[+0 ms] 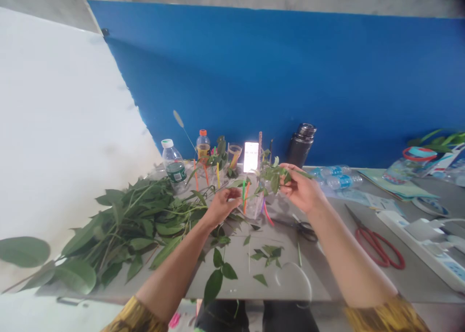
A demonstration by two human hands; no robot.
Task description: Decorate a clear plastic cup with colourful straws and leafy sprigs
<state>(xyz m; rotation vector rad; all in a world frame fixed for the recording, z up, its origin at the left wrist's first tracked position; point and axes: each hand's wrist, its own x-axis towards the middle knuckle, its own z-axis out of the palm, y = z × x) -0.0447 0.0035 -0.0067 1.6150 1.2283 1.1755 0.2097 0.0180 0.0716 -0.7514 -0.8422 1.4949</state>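
Note:
My right hand (300, 187) is closed around a leafy stem (272, 177), whose green leaves spread to the left over a clear cup (252, 208). Colourful straws, among them an orange straw (247, 196) and a green straw (243, 192), stand at the cup. My left hand (224, 207) is at the cup's left side, thumb and fingers drawn together by the green straw. What they pinch, if anything, is too small to make out. Left of that hand lies a large heap of leafy branches (138, 225).
Loose leaves (269, 254) lie near the front edge. Black-handled scissors (307, 231) and red-handled scissors (378, 245) rest rightward, beside a power strip (421, 245). Behind stand a white-capped bottle (174, 165), an orange-capped bottle (203, 145), a lit phone (251, 157) and a dark flask (301, 145).

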